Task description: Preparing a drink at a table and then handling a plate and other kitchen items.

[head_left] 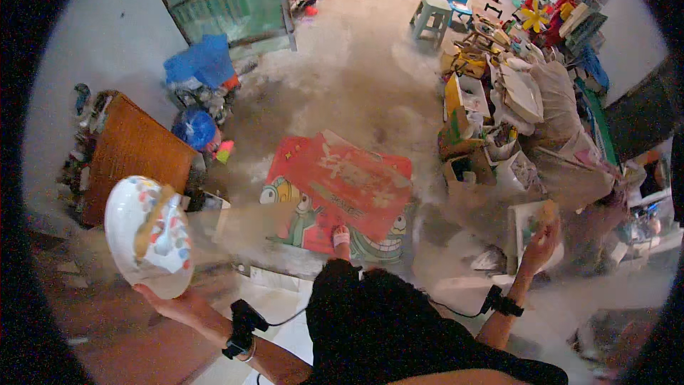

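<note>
My left hand [165, 304] is closed on the lower edge of a white, rounded, cap-like thing [158, 246], raised at the left. Coloured dots and a tan band mark its face; its exact kind is unclear. My right hand [543, 244] is lifted at the right, in front of a pale box-like thing [522, 228]. Blur hides whether its fingers hold anything. Both wrists wear black straps with small devices and cables. Below and between my arms, one foot [342, 237] steps on a red cartoon-printed mat [342, 185].
A brown wooden board [132, 150] leans at the left wall, near a blue bundle [196, 128]. Boxes [467, 100] and cloth-covered piles [556, 107] line the right side. Farther off stand a pale green stool [432, 18] and a blue chair [459, 0]. A green door [221, 0] is at the far left.
</note>
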Demonstrator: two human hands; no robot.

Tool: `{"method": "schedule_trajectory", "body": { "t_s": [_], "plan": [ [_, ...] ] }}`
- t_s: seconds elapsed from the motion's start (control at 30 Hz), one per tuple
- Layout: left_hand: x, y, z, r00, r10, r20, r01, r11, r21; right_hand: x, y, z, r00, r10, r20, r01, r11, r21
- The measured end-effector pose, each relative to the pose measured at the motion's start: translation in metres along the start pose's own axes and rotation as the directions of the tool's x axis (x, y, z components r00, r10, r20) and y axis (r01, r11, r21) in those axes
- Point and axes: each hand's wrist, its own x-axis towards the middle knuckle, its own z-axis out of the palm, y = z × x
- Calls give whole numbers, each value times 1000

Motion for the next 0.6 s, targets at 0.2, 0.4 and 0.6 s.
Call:
{"method": "schedule_trajectory", "body": {
  "t_s": [0.2,0.4,0.6],
  "plan": [
    [38,-14,65,977,124,-172,-136,989,-58,-10,63,43,983,-43,-176,-34,909,-415],
    [48,-57,135,959,177,-220,-202,975,-94,-17,161,187,895,444,-54,-419,790,-449],
    [52,-160,255,983,109,-151,-131,982,-139,9,206,384,648,727,228,-755,652,67]
  ]
}}
